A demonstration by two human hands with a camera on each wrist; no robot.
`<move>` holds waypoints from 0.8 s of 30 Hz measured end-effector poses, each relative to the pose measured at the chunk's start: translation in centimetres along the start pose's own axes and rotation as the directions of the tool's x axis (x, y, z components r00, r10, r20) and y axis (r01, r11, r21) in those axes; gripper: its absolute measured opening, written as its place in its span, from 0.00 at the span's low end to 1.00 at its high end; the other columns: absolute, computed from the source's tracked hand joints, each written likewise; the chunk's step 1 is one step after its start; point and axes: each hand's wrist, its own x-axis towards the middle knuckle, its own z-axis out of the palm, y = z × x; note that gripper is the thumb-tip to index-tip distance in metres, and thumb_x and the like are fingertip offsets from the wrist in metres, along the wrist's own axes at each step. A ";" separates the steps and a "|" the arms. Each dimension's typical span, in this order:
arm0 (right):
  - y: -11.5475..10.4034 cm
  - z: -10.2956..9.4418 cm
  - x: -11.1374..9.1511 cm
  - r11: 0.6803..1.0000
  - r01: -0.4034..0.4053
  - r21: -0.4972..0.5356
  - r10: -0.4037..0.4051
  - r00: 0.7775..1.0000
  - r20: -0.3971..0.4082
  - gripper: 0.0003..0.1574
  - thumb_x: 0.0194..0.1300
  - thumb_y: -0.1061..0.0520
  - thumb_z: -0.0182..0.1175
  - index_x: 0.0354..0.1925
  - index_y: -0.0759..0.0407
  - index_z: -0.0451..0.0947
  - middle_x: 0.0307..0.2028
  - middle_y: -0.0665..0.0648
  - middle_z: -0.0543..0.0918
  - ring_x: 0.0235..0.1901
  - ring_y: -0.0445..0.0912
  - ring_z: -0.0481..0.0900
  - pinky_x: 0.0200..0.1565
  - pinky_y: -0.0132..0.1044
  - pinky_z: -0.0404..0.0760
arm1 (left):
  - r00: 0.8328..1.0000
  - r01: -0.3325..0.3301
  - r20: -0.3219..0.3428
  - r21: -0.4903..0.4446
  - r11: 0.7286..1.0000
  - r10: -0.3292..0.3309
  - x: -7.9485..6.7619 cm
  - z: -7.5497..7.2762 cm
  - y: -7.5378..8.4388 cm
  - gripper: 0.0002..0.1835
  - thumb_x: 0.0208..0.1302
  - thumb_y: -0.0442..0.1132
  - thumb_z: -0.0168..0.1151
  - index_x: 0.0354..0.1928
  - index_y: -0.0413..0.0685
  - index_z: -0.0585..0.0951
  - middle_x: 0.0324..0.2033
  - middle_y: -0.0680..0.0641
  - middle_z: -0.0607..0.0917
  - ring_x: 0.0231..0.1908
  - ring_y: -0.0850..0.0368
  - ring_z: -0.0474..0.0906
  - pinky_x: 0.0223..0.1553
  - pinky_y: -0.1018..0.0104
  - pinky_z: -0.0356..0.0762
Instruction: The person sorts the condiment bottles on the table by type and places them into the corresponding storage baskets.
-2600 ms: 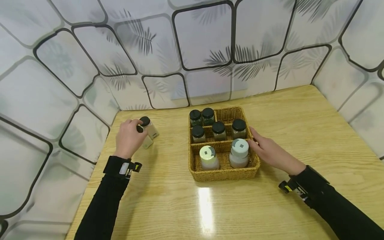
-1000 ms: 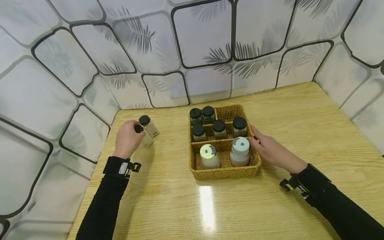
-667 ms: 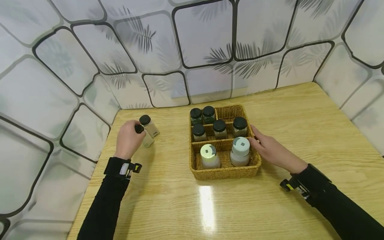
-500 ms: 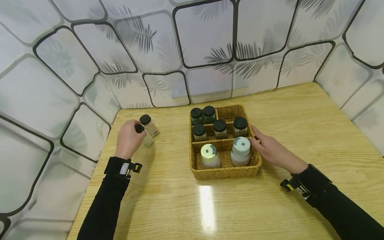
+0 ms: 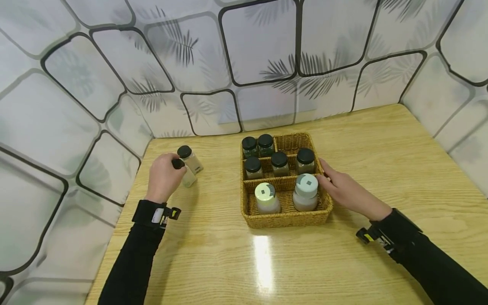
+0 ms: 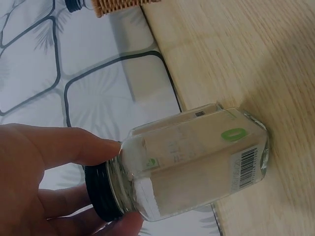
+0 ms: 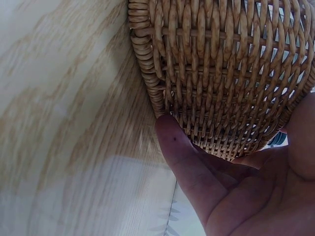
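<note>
My left hand (image 5: 164, 177) pinches a clear glass spice jar (image 5: 188, 178) at its black lid and neck. In the left wrist view this jar (image 6: 197, 162) shows pale contents, a barcode and a green mark; its base is at the wooden table. Right behind it stands a similar black-lidded jar (image 5: 192, 164). My right hand (image 5: 345, 192) grips the right side of a woven basket (image 5: 286, 221), thumb at the rim; in the right wrist view a finger lies along the outer wicker wall (image 7: 211, 73). Some fingertips of both hands are hidden.
In the basket, several black-lidded jars (image 5: 279, 163) fill the back and middle compartments. The front one holds a yellow-lidded jar (image 5: 265, 197) and a pale-blue-lidded jar (image 5: 305, 192). Patterned cloth walls (image 5: 259, 51) border the wooden table (image 5: 213, 262) at back and sides.
Since the earliest frame, my left fingers have come off the rear jar's lid and pinch only the front jar. In the last second almost nothing moves; my right hand stays on the basket.
</note>
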 end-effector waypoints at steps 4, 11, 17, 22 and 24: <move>0.0 -0.1 0.0 1.000 -0.005 0.002 0.005 1.000 0.001 0.43 0.77 0.42 0.34 0.74 0.65 0.33 0.60 0.80 0.65 0.56 0.64 0.67 0.53 0.63 0.69 | 1.000 -0.008 0.000 -0.003 1.000 0.008 0.0 -0.2 0.4 0.17 0.60 0.34 0.61 0.50 0.32 0.78 0.42 0.34 0.79 0.36 0.44 0.72 0.37 0.50 0.72; 0.0 -0.1 0.0 1.000 -0.002 -0.003 0.002 1.000 -0.002 0.42 0.77 0.42 0.34 0.74 0.65 0.33 0.59 0.80 0.66 0.55 0.64 0.67 0.52 0.63 0.70 | 1.000 -0.021 -0.019 0.019 1.000 0.021 1.0 1.1 -1.6 0.21 0.63 0.42 0.60 0.56 0.40 0.77 0.48 0.36 0.78 0.44 0.43 0.72 0.33 0.47 0.74; 0.0 -0.1 0.0 1.000 -0.005 -0.005 0.005 1.000 0.003 0.43 0.77 0.42 0.34 0.74 0.65 0.33 0.59 0.80 0.66 0.54 0.64 0.69 0.51 0.62 0.70 | 0.998 -0.048 -0.033 0.012 0.999 0.048 0.7 -0.7 1.0 0.20 0.63 0.43 0.60 0.54 0.40 0.78 0.47 0.37 0.79 0.46 0.42 0.72 0.40 0.45 0.75; 0.0 0.0 0.0 1.000 -0.007 -0.004 0.007 1.000 0.007 0.42 0.77 0.42 0.34 0.74 0.63 0.32 0.60 0.79 0.65 0.54 0.63 0.69 0.49 0.61 0.71 | 0.981 -0.127 -0.139 0.075 0.989 0.136 3.5 4.0 -5.1 0.25 0.61 0.55 0.62 0.59 0.57 0.76 0.51 0.46 0.79 0.49 0.47 0.72 0.44 0.47 0.73; 0.0 0.1 0.0 1.000 -0.009 -0.005 0.009 1.000 0.008 0.42 0.77 0.42 0.33 0.74 0.63 0.31 0.60 0.79 0.65 0.54 0.63 0.70 0.48 0.60 0.71 | 0.977 -0.145 -0.147 0.084 0.986 0.156 4.4 5.0 -6.4 0.27 0.60 0.58 0.62 0.61 0.62 0.74 0.53 0.49 0.78 0.48 0.48 0.72 0.42 0.48 0.73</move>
